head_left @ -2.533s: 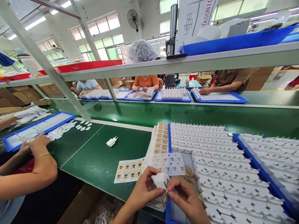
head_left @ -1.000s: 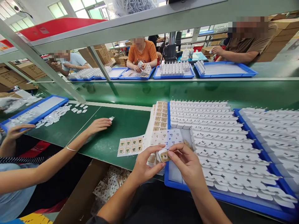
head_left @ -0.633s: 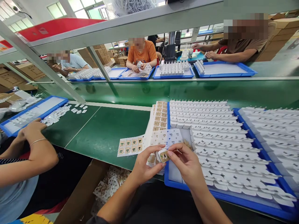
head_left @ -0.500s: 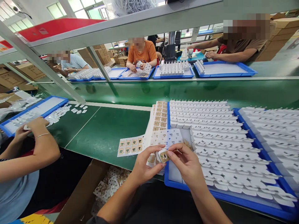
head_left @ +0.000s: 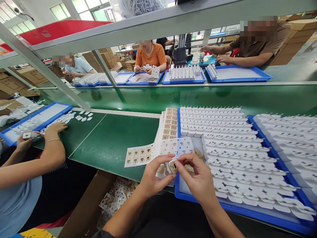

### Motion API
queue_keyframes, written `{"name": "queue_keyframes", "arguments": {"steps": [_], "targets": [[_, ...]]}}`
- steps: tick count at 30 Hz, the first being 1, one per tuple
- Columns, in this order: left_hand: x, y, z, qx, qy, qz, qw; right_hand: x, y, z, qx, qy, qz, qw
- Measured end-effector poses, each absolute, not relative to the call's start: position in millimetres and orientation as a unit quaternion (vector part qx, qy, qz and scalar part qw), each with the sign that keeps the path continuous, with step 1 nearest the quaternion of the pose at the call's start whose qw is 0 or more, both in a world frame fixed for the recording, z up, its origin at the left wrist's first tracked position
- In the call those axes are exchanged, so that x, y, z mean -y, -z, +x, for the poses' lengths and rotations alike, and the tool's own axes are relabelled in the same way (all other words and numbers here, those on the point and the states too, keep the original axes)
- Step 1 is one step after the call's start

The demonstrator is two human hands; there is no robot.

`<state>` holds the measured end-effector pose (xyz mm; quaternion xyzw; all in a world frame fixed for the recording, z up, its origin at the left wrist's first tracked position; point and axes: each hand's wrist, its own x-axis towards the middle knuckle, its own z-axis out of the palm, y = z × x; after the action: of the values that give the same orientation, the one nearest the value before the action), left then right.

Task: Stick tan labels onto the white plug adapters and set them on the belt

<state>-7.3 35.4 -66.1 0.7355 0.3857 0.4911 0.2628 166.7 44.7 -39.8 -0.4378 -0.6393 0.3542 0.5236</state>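
Note:
My left hand grips a small white charger by its sides, fingers above and thumb below. On its end face lies a tan sticker with a dark slot. The thumb and fingers of my right hand pinch at the sticker's right edge. Just behind my hands are a used white backing sheet with cut-outs and, farther left, a sheet of tan stickers. Rows of white chargers fill most of the blue tray on my right.
More sticker sheets lie stacked along the tray. A second blue tray of chargers stands farther right. At left, a co-worker's arm reaches over loose white parts. Below the bench edge, a carton holds discarded sheets. Other people sit opposite.
The sticker has shifted left and now sits more squarely over the charger's face, my right fingers moving with it. The left co-worker's hand has reached out to the loose parts.

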Motion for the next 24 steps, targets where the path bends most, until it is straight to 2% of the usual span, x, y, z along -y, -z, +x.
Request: {"name": "queue_keyframes", "arguments": {"steps": [10,17,19,24], "targets": [[-34,67,-9,-0.387,-0.489,0.74,0.251,-44,35,165,0.694,-0.263,-0.432,0.512],[-35,70,-6,-0.376,-0.523,0.719,0.259,-44,41,160,0.741,-0.15,-0.407,0.513],[-36,74,-5,-0.364,-0.551,0.702,0.267,-44,46,160,0.726,-0.194,-0.414,0.514],[-34,88,-3,-0.339,-0.598,0.664,0.294,-44,54,164,0.659,-0.425,-0.359,0.506]]}}
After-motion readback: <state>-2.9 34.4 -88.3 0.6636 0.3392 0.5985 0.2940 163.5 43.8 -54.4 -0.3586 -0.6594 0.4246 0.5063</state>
